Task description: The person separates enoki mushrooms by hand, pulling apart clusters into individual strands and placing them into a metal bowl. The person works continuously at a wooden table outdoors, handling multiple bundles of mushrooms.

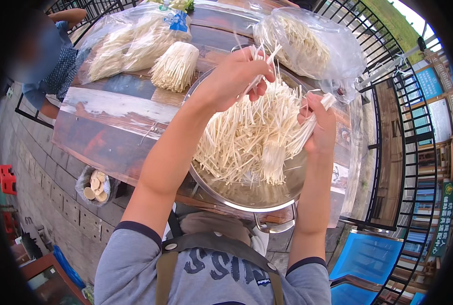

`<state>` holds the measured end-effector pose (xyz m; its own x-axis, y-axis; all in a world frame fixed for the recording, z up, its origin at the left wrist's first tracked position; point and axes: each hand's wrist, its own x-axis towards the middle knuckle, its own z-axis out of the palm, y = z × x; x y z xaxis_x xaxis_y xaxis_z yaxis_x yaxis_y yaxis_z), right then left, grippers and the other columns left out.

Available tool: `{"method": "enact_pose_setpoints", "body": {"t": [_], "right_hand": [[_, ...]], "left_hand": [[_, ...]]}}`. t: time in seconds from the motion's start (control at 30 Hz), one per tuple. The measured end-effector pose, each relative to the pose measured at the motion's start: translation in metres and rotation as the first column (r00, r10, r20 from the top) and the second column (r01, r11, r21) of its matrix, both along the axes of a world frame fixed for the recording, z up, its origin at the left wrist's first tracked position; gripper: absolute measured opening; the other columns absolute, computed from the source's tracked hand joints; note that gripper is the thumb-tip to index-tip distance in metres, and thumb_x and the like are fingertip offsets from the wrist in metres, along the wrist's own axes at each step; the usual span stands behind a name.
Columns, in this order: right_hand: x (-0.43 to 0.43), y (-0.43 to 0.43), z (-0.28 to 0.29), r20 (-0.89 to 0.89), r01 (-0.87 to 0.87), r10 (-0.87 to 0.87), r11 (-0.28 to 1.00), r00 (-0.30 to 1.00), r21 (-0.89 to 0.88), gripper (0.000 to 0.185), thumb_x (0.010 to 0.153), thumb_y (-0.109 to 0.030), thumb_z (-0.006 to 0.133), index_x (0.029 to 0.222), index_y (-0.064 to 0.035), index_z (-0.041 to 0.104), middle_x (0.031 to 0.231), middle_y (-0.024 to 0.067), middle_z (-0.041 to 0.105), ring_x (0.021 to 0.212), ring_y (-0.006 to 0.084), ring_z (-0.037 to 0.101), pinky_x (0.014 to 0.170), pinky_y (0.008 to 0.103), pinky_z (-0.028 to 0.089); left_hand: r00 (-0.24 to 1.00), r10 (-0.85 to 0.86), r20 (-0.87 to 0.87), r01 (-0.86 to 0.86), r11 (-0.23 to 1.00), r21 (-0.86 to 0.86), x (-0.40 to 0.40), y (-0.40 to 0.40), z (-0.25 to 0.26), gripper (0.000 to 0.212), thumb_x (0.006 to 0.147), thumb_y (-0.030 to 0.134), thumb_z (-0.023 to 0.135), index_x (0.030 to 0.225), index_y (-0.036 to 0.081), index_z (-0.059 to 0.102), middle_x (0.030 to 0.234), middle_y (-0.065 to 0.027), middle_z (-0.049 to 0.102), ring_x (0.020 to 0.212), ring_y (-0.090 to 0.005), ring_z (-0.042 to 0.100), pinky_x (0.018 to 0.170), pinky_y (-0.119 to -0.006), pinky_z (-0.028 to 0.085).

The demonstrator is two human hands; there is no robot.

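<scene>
Strands of enoki mushroom are pinched in my left hand (245, 74), raised over the far side of a wide steel pan (249, 200). My right hand (320, 124) grips a small bundle of enoki (306, 129) above the pan's right rim. Beneath both hands, a loose heap of enoki mushrooms (234, 141) fills much of the pan. One denser clump (274, 162) lies on the heap's near right side. A whole enoki bunch (176, 66) rests on the table, left of the pan. The fingertips of my left hand are partly hidden by strands.
Bagged enoki (135, 45) lies at the far left of the wooden table (108, 110), with another plastic bag (310, 45) at the far right. A lined bin (97, 187) on the ground holds cut stem bases. A person (47, 68) sits at left. A blue chair (367, 255) stands at right.
</scene>
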<state>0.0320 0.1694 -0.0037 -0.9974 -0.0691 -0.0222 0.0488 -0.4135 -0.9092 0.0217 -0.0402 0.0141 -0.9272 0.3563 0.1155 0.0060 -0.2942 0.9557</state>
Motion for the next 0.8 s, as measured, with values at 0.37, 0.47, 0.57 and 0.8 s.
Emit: {"method": "enact_pose_setpoints", "body": {"t": [0.37,0.47,0.57,0.8], "right_hand": [[-0.001,0.003,0.000,0.049,-0.099,0.111,0.974,0.993,-0.202,0.037,0.093,-0.028,0.042,0.115,0.0016,0.047,0.099,0.0086,0.057,0.083,0.0135,0.052,0.078,0.0287,0.043],[0.002,0.002,0.007,0.022,-0.177,0.193,0.938,0.981,-0.297,0.031,0.092,-0.021,0.044,0.115,-0.0007,0.048,0.100,0.0078,0.057,0.091,0.0153,0.054,0.082,0.0296,0.044],[0.004,0.002,0.006,0.002,-0.195,0.202,0.945,0.979,-0.262,0.027,0.091,-0.017,0.047,0.113,-0.0022,0.049,0.100,0.0066,0.058,0.093,0.0151,0.055,0.082,0.0291,0.045],[0.003,0.000,0.003,0.035,-0.106,0.119,0.959,0.992,-0.263,0.019,0.089,-0.015,0.052,0.105,-0.0058,0.053,0.098,0.0038,0.060,0.090,0.0141,0.057,0.079,0.0300,0.048]], "left_hand": [[0.912,0.018,-0.409,-0.248,0.819,-0.517,-0.003,0.017,-0.012,0.036,0.081,0.022,0.061,0.110,-0.001,0.057,0.097,-0.0107,0.063,0.086,-0.0177,0.059,0.078,-0.029,0.046],[0.973,0.132,-0.190,-0.166,0.970,-0.178,0.000,0.030,-0.005,0.023,0.084,0.016,0.058,0.100,0.000,0.062,0.086,-0.0034,0.064,0.076,-0.0076,0.057,0.068,-0.021,0.046],[0.970,0.100,-0.221,-0.141,0.973,-0.181,0.000,0.036,-0.011,0.020,0.084,0.015,0.059,0.097,0.001,0.063,0.081,0.0005,0.063,0.074,-0.0035,0.055,0.065,-0.019,0.044],[0.981,0.151,-0.118,-0.160,0.984,-0.073,0.003,0.043,-0.009,0.020,0.082,0.010,0.059,0.100,0.001,0.062,0.081,-0.0006,0.061,0.066,-0.0041,0.054,0.061,-0.018,0.043]]}}
